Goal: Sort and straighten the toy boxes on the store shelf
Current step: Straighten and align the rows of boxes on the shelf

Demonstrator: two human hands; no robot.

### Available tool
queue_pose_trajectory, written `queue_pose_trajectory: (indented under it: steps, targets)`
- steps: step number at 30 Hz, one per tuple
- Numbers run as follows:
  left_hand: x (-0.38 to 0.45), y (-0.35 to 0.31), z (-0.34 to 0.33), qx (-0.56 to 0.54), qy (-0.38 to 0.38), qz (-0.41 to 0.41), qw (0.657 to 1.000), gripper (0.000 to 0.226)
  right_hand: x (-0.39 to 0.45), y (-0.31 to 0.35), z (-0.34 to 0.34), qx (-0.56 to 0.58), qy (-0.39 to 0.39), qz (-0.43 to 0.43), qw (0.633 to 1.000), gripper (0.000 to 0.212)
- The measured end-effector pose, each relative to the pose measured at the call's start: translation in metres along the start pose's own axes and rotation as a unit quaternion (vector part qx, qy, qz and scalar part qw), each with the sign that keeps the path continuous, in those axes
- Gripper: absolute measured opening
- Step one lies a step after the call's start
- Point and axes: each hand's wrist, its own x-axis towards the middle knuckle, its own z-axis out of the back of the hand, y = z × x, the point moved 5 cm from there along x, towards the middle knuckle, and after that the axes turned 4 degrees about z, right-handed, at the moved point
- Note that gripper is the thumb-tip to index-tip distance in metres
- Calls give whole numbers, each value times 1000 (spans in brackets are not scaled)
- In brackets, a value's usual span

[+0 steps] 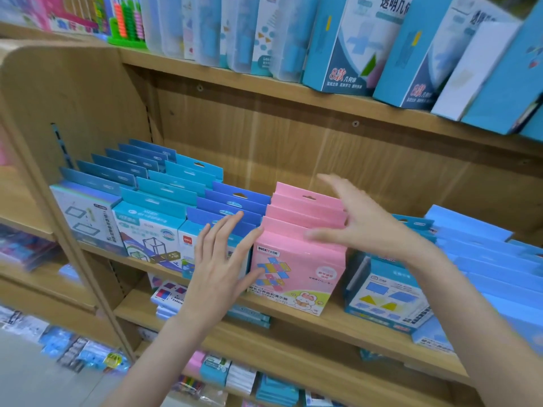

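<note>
Rows of boxes [296, 259] front-to-back on the shelf [332, 321], hands at either side.

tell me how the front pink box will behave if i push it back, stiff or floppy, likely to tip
The front pink box looks like thin, stiff card, so it should probably slide as one piece. It is tall and shallow, so alone it might tip, but the pink boxes behind it likely brace it.

Bright, even store light fell from above; shadow sat under the upper shelf [264, 86]. My right hand [361, 227] was motion-blurred, and the wide lens bent the edges.
</note>
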Motion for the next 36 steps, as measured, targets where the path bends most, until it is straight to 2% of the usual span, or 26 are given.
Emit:
queue_pose_trajectory:
  steps: [2, 3, 7, 10, 13, 17, 20, 25, 29, 36]
  targets:
    - [3, -3, 3, 1, -3, -7, 1000, 57, -25, -11, 7, 130, -115, -30, 984, 93]
    - [4, -7, 4, 0, -3, -13, 1000, 54, -37, -16, -1, 168, -148, -38, 974, 88]
    - [11, -23, 7, -13, -17, -28, 999, 36, -61, -27, -61, 231, -175, -55, 955, 85]
    - [12, -24, 2, 0, -4, -29, 1000, 30, -63, -27, -80, 229, -198, -60, 951, 95]
    - [7, -18, -4, 0, 35, -21, 999, 32, -62, -28, -84, 209, -194, -68, 956, 98]
    - [5, -13, -5, -48, 76, -11, 996, 36, -62, -32, -82, 176, -147, -94, 969, 83]
    - [7, -10, -2, -79, 93, -23, 992, 38, -65, -28, -79, 152, -120, -108, 975, 82]
    - [9, -4, 1, -134, 102, -32, 985, 41, -67, -21, -74, 133, -116, -128, 976, 82]
    - [7, -3, 0, -128, 100, -54, 985, 42, -69, -18, -74, 122, -138, -121, 975, 82]
    - [6, 7, 1, -118, 134, -87, 980, 42, -73, -26, -83, 170, -145, -133, 966, 109]
